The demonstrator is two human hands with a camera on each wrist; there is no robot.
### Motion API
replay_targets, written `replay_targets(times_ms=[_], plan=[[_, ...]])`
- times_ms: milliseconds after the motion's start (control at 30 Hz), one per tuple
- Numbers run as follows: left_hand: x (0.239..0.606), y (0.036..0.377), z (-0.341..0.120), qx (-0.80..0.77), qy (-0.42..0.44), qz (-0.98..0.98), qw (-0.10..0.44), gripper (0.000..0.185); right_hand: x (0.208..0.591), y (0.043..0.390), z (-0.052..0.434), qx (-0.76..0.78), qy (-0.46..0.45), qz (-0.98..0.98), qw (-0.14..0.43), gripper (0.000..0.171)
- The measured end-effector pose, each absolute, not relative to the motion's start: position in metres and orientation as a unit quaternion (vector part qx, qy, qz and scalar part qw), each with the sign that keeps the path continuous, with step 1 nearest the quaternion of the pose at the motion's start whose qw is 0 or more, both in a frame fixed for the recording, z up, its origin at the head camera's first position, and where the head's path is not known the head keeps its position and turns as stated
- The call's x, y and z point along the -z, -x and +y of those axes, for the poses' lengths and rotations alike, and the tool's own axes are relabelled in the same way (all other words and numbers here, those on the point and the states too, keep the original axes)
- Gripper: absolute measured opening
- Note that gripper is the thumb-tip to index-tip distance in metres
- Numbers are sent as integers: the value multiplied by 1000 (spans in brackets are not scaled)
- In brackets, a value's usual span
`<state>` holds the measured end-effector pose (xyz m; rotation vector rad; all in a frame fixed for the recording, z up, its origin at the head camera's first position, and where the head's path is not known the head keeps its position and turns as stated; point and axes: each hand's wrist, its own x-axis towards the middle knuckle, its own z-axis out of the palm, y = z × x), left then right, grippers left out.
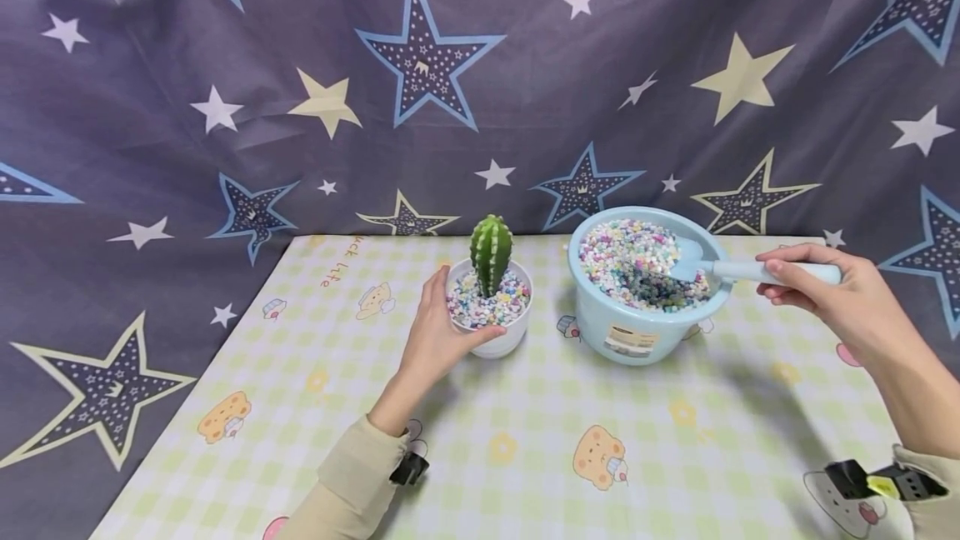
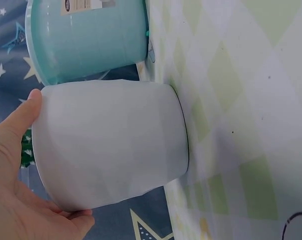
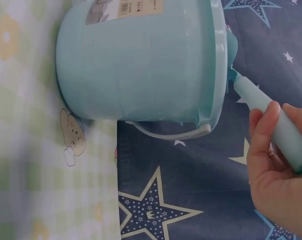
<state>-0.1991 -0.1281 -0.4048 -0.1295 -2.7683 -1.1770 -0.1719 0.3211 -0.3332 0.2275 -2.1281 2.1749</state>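
White ceramic or plastic pot [image 1: 501,332], holding a green cactus [image 1: 491,252] bedded in multicoloured gravel [image 1: 472,307], stands near the centre of the checked table mat [image 1: 525,457]. Left hand [image 1: 437,332] cups the pot's left wall, thumb along the near side and fingers curved round the far side; the left wrist view shows the palm and thumb [image 2: 21,117] in contact with the wall. Pale blue bucket [image 1: 637,332], filled with the same gravel, stands just right of the pot, apart from it. Right hand [image 1: 840,294] pinches the handle of a pale blue scoop [image 1: 750,269], whose blade rests on the gravel at the bucket's right side; thumb and fingers are closed round the handle end. Risk assessment: the grip sits at the far end of the handle, so a loaded blade may tip and shed gravel onto the mat between the two containers. The cactus stands close to the pot rim, leaving a narrow opening; a wide pour would likely overshoot. A hard dig could tilt the unsteadied bucket.
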Motion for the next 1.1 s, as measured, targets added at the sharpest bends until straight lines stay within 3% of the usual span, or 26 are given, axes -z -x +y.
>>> replay_targets(times_ms=[667,1100], plan=[[405,200,-130,397,58,-914,65,125,321,169,304,-736,-89,-669,63,19],[406,207,-141,406,83,-909,38,126,318,166,286,-739,-125,-661,44,21]])
